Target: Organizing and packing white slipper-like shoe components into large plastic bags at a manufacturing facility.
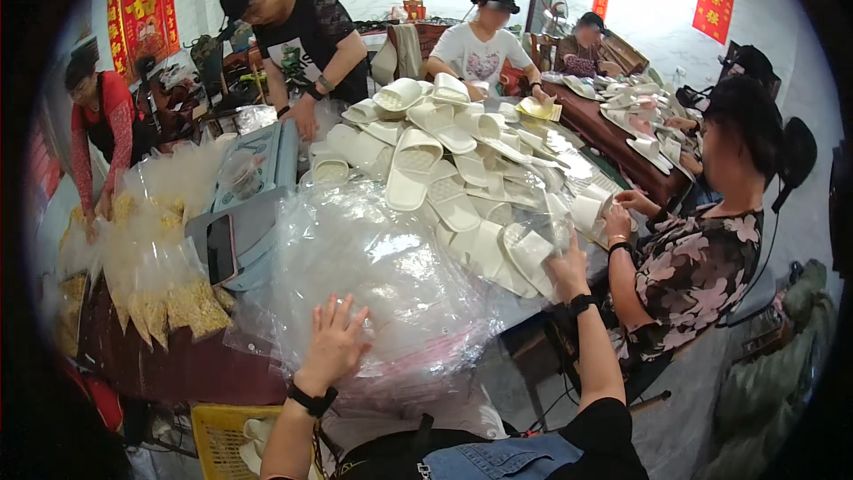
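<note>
My left hand (336, 340) lies flat with fingers spread on a big heap of clear plastic bags (373, 258) in front of me. My right hand (566, 265) reaches out to the right edge of a pile of cream slippers (444, 160) and grips a slipper in a clear bag (531, 247). Both wrists wear black bands.
A person in a flowered top (689, 258) sits at my right handling a slipper. Three other people work at the far side and one in red stands at the left. Bags of yellow pieces (169, 284), a phone (219, 249), a sealing machine (258, 169) and a yellow crate (227, 436) are nearby.
</note>
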The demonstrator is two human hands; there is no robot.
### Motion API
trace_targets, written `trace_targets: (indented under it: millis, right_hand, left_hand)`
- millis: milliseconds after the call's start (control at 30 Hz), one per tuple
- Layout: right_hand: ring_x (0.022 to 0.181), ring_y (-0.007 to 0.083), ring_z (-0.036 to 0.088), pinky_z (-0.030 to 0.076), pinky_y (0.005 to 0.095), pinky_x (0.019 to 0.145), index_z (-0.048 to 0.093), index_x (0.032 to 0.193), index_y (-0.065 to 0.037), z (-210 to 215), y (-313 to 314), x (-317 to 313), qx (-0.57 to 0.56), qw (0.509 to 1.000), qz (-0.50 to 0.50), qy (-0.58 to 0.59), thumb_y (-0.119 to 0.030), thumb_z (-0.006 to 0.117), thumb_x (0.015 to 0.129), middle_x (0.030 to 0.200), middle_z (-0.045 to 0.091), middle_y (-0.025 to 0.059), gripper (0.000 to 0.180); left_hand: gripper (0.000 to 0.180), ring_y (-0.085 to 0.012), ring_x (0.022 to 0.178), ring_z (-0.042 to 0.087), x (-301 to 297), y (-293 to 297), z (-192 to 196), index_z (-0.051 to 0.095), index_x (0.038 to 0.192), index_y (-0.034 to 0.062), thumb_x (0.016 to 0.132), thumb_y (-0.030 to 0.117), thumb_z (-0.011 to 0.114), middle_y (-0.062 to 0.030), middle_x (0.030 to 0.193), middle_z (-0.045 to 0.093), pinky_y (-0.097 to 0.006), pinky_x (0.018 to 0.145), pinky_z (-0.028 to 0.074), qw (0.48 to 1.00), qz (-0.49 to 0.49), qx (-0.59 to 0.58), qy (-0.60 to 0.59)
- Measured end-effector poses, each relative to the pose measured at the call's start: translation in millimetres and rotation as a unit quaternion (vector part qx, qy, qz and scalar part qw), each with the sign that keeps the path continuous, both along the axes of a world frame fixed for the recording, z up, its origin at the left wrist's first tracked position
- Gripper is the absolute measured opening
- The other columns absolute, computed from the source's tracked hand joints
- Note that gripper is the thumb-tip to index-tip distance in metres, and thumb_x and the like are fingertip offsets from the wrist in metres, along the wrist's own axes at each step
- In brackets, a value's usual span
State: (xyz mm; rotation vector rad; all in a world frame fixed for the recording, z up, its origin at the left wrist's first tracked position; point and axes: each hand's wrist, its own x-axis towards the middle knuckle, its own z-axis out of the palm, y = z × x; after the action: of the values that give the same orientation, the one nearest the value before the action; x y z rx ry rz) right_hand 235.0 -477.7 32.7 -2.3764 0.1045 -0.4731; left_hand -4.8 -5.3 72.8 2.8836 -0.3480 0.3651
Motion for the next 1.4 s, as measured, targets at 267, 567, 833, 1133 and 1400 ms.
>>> trace_targets:
  millis: [267,567,833,1133,1400]
  right_hand:
    - [0.077,0.0231,0.059,0.052,0.036,0.074,0.04,0.142,-0.004,-36,-2,6,0.018,0.985,0.039,-0.169,0.004,0.054,0.075,0.09,0.059,0.009,0.069]
    - [0.1,0.0389,0.062,0.047,0.0454,0.085,0.053,0.124,-0.001,-8,28,-13,0.009,0.996,-0.057,-0.074,-0.013,0.063,0.077,0.108,0.066,0.0236,0.05]
    - [0.091,0.0458,0.063,0.048,0.048,0.083,0.061,0.114,-0.003,-13,-10,13,0.096,0.983,-0.075,-0.138,-0.015,0.067,0.075,0.096,0.068,0.025,0.041]
    - [0.081,0.0149,0.062,0.051,0.0292,0.069,0.06,0.106,0.005,105,53,-68,0.349,0.901,0.11,-0.232,-0.006,0.073,0.082,0.092,0.067,0.0082,0.03]
    - [0.069,0.0208,0.064,0.051,0.0336,0.063,0.062,0.108,0.007,154,167,-122,0.066,0.963,0.154,-0.212,-0.01,0.072,0.073,0.079,0.067,0.0138,0.04]
  left_hand:
    - [0.05,-0.0441,0.136,0.034,3,0,-4,0.056,0.126,0.0111,0.082,0.031,0.071,-0.0229,0.138,0.044,-0.06,0.109,0.027,0.999,-0.007,-0.005,-0.042]
    - [0.045,-0.0493,0.136,0.031,0,-3,-16,0.056,0.117,0.0059,0.084,0.033,0.07,-0.0275,0.135,0.04,-0.066,0.106,0.027,0.999,-0.006,0.013,-0.035]
    - [0.044,-0.0467,0.138,0.028,3,-7,-17,0.057,0.12,0.0075,0.086,0.034,0.068,-0.0252,0.137,0.041,-0.066,0.109,0.023,1.0,-0.011,-0.011,-0.011]
    - [0.057,-0.0476,0.138,0.029,-10,12,0,0.056,0.119,0.0068,0.081,0.046,0.072,-0.0247,0.14,0.038,-0.065,0.109,0.025,0.999,-0.025,-0.03,0.022]
    - [0.072,-0.0484,0.135,0.035,-10,2,39,0.05,0.132,0.0038,0.078,0.042,0.078,-0.0268,0.145,0.036,-0.056,0.11,0.032,0.986,-0.086,-0.138,-0.04]
